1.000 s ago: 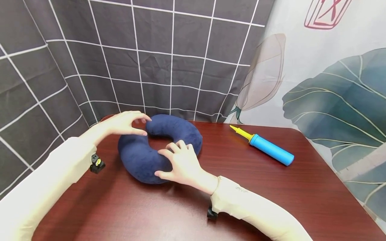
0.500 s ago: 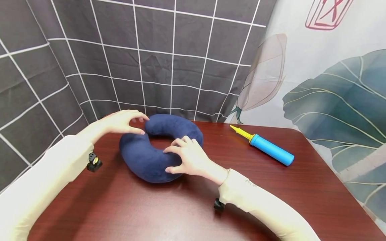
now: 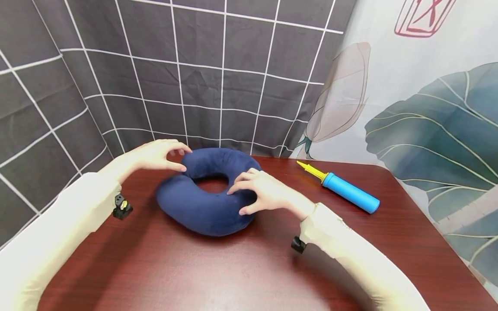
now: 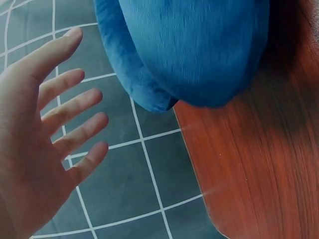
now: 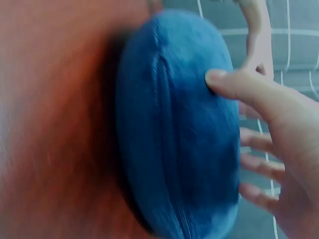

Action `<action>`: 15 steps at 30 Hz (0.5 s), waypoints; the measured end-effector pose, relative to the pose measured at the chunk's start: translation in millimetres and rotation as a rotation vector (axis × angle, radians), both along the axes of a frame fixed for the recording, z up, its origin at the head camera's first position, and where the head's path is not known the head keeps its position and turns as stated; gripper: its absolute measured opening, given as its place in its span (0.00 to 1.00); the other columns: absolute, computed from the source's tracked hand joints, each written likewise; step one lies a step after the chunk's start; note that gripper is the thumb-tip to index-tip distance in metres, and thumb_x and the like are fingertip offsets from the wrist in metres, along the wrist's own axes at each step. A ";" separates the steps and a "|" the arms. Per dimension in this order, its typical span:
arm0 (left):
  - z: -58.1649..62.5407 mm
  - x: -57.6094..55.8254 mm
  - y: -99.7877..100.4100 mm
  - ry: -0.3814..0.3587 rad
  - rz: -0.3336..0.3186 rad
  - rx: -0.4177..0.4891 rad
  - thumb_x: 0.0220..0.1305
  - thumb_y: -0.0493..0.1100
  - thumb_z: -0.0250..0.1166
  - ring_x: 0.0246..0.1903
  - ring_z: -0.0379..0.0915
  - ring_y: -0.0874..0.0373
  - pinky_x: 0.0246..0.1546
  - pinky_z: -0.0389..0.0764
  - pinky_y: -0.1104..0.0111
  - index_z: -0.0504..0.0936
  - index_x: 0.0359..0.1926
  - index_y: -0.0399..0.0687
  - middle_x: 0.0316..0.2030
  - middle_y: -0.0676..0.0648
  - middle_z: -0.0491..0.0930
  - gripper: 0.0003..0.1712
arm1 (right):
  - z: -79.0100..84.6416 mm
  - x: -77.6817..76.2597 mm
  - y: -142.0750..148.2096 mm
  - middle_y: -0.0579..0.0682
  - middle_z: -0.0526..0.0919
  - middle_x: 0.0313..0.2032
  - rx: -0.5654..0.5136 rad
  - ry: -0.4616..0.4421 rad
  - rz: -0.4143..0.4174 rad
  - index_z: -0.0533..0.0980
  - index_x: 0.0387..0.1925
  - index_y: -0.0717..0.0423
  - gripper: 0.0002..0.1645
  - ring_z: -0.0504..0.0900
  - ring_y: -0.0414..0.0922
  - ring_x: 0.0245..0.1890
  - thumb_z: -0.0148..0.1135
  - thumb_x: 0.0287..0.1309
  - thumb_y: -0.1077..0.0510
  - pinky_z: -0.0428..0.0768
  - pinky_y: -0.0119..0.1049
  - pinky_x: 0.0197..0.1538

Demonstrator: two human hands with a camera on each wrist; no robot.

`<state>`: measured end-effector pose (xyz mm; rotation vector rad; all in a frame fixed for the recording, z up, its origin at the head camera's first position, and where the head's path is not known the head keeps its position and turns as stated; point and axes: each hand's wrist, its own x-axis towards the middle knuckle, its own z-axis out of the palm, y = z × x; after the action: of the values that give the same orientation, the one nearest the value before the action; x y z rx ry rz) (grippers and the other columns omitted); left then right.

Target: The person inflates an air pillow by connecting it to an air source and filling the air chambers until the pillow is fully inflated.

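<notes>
A navy blue U-shaped neck pillow (image 3: 202, 216) lies on the table, its two ends close together at the left. My left hand (image 3: 159, 155) is held over that gap, thumb and fingers spread apart. In the left wrist view those fingers (image 4: 82, 129) are loosely bent, with nothing between them and the pillow (image 4: 194, 55) off to the side. My right hand (image 3: 266, 190) is at the pillow's right side, fingers loosely bent over the top and thumb low on the outer face. The right wrist view shows the thumb tip (image 5: 217, 79) overlapping the plush beside a zipper seam.
A blue hand pump (image 3: 350, 192) with a yellow nozzle lies on the right of the reddish-brown table (image 3: 218, 276). Behind the table hangs a dark grid-patterned curtain (image 3: 202, 90), with a white leaf-printed cloth (image 3: 428, 125) to the right.
My right hand has moved right and away along the pillow, from its near side to its right side. The pillow's ends have come closer together, while my left hand has barely moved.
</notes>
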<state>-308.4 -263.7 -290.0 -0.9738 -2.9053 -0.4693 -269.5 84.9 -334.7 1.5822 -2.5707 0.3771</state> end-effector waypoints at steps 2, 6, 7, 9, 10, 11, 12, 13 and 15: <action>0.1 -0.3 1.1 -0.002 -0.001 -0.003 0.56 0.54 0.73 0.48 0.78 0.50 0.53 0.76 0.55 0.79 0.57 0.50 0.46 0.44 0.83 0.30 | 1.7 -9.9 9.1 0.39 0.79 0.53 0.017 -0.041 0.046 0.79 0.54 0.34 0.28 0.71 0.40 0.52 0.73 0.50 0.38 0.72 0.39 0.56; -1.1 -0.8 4.5 -0.006 -0.004 -0.007 0.56 0.54 0.72 0.46 0.78 0.51 0.51 0.76 0.56 0.80 0.57 0.49 0.45 0.44 0.82 0.29 | 5.3 -25.4 25.6 0.41 0.78 0.54 0.040 -0.116 0.089 0.79 0.56 0.35 0.28 0.70 0.41 0.57 0.73 0.51 0.42 0.71 0.40 0.61; -1.5 -1.1 5.4 -0.007 -0.005 -0.008 0.56 0.54 0.72 0.46 0.78 0.51 0.51 0.75 0.57 0.80 0.57 0.49 0.45 0.44 0.82 0.29 | 6.9 -27.6 29.2 0.41 0.78 0.55 0.044 -0.127 0.089 0.79 0.56 0.36 0.28 0.70 0.42 0.57 0.74 0.51 0.43 0.71 0.41 0.61; -2.3 -1.7 7.3 -0.009 -0.009 -0.006 0.56 0.54 0.72 0.44 0.77 0.51 0.49 0.75 0.57 0.80 0.57 0.48 0.45 0.43 0.82 0.29 | 10.1 -30.9 34.9 0.42 0.78 0.56 0.049 -0.144 0.085 0.79 0.56 0.37 0.28 0.70 0.43 0.58 0.74 0.51 0.45 0.71 0.42 0.62; -2.9 -2.2 8.1 -0.010 -0.008 -0.007 0.56 0.53 0.72 0.44 0.77 0.50 0.49 0.75 0.57 0.80 0.57 0.48 0.45 0.43 0.82 0.29 | 11.7 -31.7 37.1 0.43 0.78 0.56 0.053 -0.153 0.080 0.79 0.56 0.37 0.28 0.70 0.44 0.58 0.74 0.51 0.46 0.71 0.42 0.61; -3.6 -3.0 8.8 -0.013 -0.007 -0.008 0.56 0.53 0.72 0.44 0.77 0.50 0.49 0.75 0.57 0.79 0.57 0.48 0.45 0.43 0.82 0.29 | 13.0 -32.2 38.9 0.44 0.78 0.57 0.056 -0.158 0.076 0.79 0.56 0.37 0.28 0.70 0.44 0.58 0.74 0.51 0.47 0.71 0.43 0.61; -4.3 -4.1 9.8 -0.014 -0.007 -0.009 0.56 0.53 0.72 0.44 0.77 0.50 0.49 0.75 0.57 0.79 0.57 0.48 0.45 0.43 0.81 0.29 | 14.0 -32.4 40.2 0.44 0.78 0.58 0.060 -0.163 0.072 0.79 0.56 0.38 0.28 0.69 0.45 0.59 0.74 0.51 0.48 0.71 0.43 0.61; -5.1 -5.2 10.7 -0.016 -0.003 -0.009 0.56 0.54 0.72 0.44 0.77 0.50 0.49 0.75 0.57 0.79 0.57 0.48 0.46 0.43 0.81 0.29 | 14.5 -32.5 41.3 0.45 0.78 0.59 0.064 -0.168 0.069 0.79 0.57 0.38 0.28 0.69 0.45 0.59 0.73 0.52 0.48 0.71 0.43 0.61; -6.3 -8.6 13.1 -0.020 0.000 -0.001 0.56 0.54 0.72 0.46 0.78 0.50 0.51 0.75 0.57 0.79 0.57 0.49 0.47 0.43 0.81 0.29 | 15.0 -32.1 42.3 0.46 0.77 0.60 0.065 -0.183 0.064 0.79 0.57 0.39 0.28 0.69 0.46 0.59 0.73 0.53 0.49 0.71 0.44 0.61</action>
<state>-316.9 -250.6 -296.3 -0.9743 -2.9238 -0.4797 -301.6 127.2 -319.7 1.7315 -2.6960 0.4694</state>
